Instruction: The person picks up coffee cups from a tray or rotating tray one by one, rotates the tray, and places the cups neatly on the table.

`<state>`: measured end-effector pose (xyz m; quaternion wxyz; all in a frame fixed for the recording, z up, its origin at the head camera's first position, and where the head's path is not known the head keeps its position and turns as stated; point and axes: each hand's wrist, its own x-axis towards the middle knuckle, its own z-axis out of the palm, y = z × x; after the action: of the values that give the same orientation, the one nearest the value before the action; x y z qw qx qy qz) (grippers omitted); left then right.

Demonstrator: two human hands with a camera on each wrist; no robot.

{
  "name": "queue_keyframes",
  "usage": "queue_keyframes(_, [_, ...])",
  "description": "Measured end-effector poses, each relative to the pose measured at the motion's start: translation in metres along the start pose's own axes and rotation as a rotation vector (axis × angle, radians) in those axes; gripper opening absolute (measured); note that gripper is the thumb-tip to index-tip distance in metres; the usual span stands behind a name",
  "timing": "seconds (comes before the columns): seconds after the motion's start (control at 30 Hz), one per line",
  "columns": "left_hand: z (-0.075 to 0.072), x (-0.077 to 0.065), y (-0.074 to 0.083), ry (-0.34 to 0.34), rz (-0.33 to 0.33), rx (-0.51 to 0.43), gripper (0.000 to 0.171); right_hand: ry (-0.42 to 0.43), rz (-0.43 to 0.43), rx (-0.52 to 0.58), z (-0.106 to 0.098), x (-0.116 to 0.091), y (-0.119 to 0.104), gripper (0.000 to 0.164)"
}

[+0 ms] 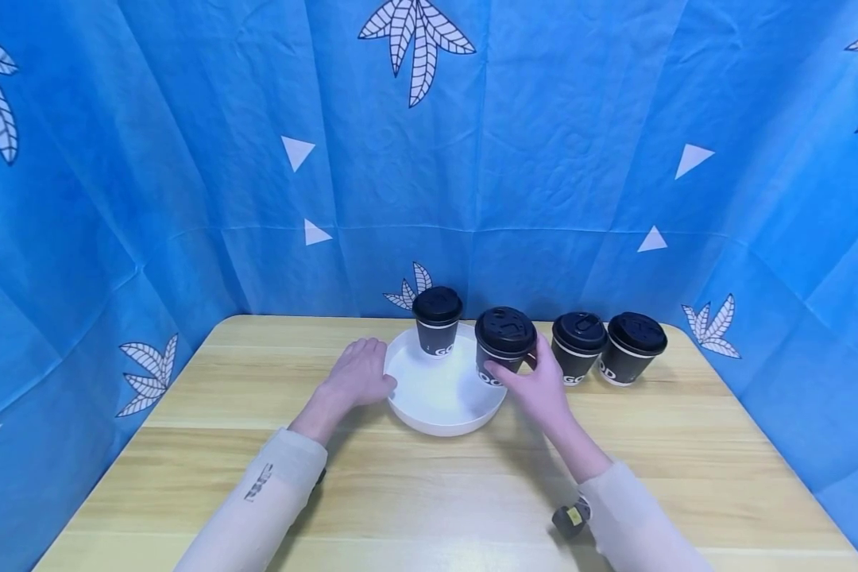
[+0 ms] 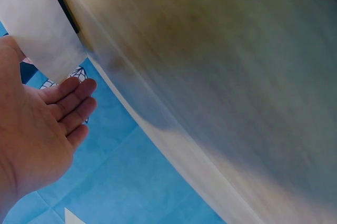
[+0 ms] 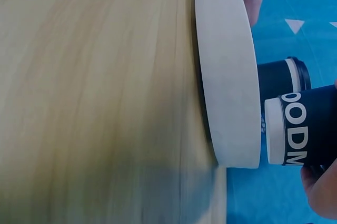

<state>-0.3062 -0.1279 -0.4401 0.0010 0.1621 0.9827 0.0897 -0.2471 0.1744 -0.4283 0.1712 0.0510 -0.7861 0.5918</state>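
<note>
My right hand [image 1: 539,389] grips a black lidded paper coffee cup [image 1: 504,338] round its side. In the right wrist view, the base of this held cup [image 3: 308,126] is slightly above the rim of the round white tray [image 3: 229,77]. Another black coffee cup [image 1: 438,322] stands upright at the back of the tray [image 1: 436,409]. At the tray's left side is my left hand [image 1: 357,373], back upward, its thumb touching the rim. The left wrist view shows its fingers [image 2: 73,100] loosely bent beside the tray wall [image 2: 42,29].
Two more black lidded cups, one nearer [image 1: 577,347] and one farther right [image 1: 629,348], stand on the wooden table [image 1: 400,500] to the right of the tray. A blue patterned curtain [image 1: 543,159] closes off the back and sides.
</note>
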Motion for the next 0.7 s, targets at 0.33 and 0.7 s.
queue_keyframes(0.33, [0.001, 0.0, 0.0, -0.007, -0.001, -0.005, 0.071, 0.018, -0.008, -0.001, -0.01, -0.002, 0.008, 0.079])
queue_keyframes(0.7, [0.001, 0.0, 0.0, 0.008, 0.004, -0.004, 0.07, 0.021, 0.001, 0.009, -0.021, -0.008, 0.011, 0.085])
